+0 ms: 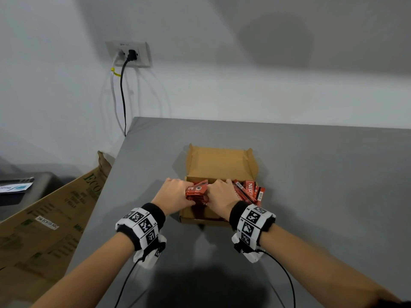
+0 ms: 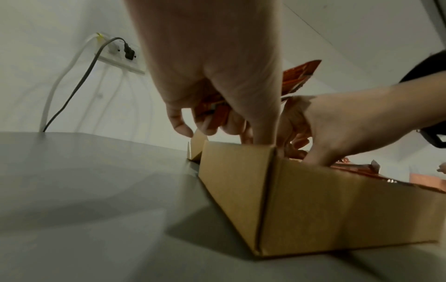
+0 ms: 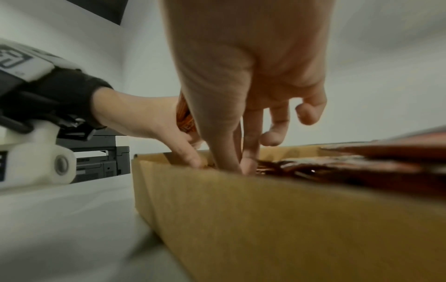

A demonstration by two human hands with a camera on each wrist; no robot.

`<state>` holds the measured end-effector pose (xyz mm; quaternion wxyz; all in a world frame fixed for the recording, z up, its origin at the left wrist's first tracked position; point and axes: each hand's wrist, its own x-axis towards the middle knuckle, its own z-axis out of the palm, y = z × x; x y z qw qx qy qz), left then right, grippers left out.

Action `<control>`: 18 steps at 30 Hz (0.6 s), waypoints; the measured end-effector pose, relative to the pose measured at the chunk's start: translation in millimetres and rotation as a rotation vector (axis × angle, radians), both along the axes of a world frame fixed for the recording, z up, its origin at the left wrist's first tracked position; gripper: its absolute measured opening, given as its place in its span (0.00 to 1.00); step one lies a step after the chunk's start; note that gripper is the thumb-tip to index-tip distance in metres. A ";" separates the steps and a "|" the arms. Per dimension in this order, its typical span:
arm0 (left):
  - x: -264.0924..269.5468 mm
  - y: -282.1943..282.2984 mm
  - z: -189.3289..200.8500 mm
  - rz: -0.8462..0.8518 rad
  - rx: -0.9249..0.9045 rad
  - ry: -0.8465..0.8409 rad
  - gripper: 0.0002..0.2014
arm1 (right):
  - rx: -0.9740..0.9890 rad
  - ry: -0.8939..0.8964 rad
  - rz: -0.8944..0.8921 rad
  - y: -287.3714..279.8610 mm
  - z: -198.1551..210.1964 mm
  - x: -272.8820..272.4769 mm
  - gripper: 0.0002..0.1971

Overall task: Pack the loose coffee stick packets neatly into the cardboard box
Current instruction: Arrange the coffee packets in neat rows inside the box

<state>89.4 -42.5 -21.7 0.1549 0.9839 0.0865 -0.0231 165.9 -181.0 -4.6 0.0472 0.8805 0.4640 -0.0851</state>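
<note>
Cardboard box on grey table; both hands, left hand and right hand, apparently clamp red packets.

My head view looks down from above while both wrist views sit low, close, sharing the cardboard box.

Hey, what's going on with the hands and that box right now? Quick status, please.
Left hand and right hand both grip a packet bundle over the cardboard box. More packets already lie inside at right. Nothing blocking.
</note>
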 end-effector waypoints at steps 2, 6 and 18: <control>0.4 -0.9 -1.8 -0.008 0.050 0.009 0.07 | 0.017 0.023 -0.007 -3.0 1.1 0.1 0.10; 1.2 -1.8 -0.9 -0.014 0.123 0.021 0.11 | -0.078 -0.009 0.015 -10.8 8.1 0.8 0.09; 3.3 4.6 -5.2 0.000 0.089 0.032 0.14 | -0.026 -0.065 -0.015 -8.5 4.8 -0.4 0.06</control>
